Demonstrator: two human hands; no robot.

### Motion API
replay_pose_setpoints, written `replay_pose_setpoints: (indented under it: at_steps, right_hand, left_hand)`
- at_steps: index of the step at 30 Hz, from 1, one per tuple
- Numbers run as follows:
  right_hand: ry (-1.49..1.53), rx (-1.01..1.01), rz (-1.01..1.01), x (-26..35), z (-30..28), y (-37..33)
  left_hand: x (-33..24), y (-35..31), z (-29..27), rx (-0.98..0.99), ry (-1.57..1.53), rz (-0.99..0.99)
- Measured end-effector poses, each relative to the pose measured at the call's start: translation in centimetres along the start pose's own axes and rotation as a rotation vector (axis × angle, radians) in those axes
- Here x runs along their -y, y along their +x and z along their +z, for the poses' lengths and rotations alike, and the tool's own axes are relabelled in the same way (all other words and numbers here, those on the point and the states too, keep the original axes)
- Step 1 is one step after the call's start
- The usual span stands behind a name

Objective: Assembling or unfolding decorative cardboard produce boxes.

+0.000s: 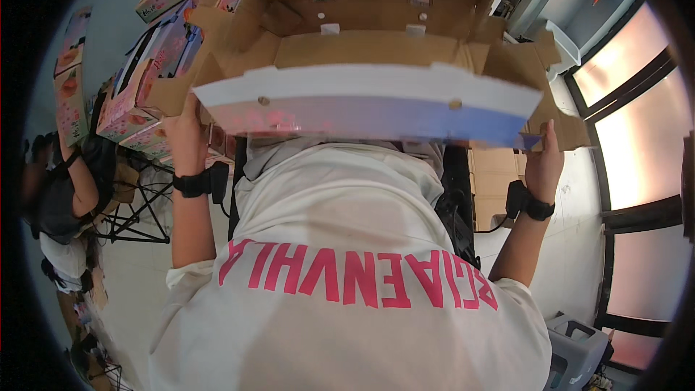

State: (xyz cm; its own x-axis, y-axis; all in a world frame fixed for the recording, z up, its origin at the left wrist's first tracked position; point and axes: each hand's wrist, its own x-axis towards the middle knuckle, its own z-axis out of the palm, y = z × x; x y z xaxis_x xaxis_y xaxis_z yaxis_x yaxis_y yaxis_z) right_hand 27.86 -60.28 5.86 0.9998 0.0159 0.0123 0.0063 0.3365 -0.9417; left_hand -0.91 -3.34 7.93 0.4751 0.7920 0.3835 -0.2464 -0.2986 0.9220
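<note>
Pale floor (pixel 579 239) and bright windows (pixel 637 137) right of an open box (pixel 376 105) — two hands hold it up.
The box is in front of the torso, its brown inside showing, its near wall white to blue; the left hand (pixel 186 130) grips its left end, the right hand (pixel 546 159) its right near corner, thumb upward, both forearms reaching forward, other fingers mostly hidden. Left of the box stand printed cartons (pixel 134 98) and, farther out, another person (pixel 76 195) with an upright carton (pixel 70 90); brown cartons (pixel 494 181) lie below its right end — its near wall hides part of its bottom.
</note>
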Motion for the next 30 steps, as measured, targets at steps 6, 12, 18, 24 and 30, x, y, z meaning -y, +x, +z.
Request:
replay_pose_setpoints:
  at_steps: [6,12,18,24,30]
  right_hand:
    - [0.016,0.179,0.291,-10.5,-6.5,4.3]
    - [0.083,0.049,0.268,-16.2,-12.7,6.6]
    - [-1.173,-0.365,-0.799,-8.6,-7.8,5.4]
    - [-1.203,0.240,-0.410,-2.6,-1.9,3.8]
    - [-1.095,0.126,-0.347,-7.8,-2.2,9.6]
  left_hand:
    - [14.7,2.1,-4.4,-0.033,-0.442,-0.495]
    - [18.1,3.4,-6.9,0.503,-0.282,-0.296]
    - [11.1,1.2,-4.4,0.353,-0.449,-0.812]
    - [8.7,0.2,-1.5,0.391,-0.597,-1.004]
    - [11.4,-0.1,-3.1,0.349,-0.665,-0.938]
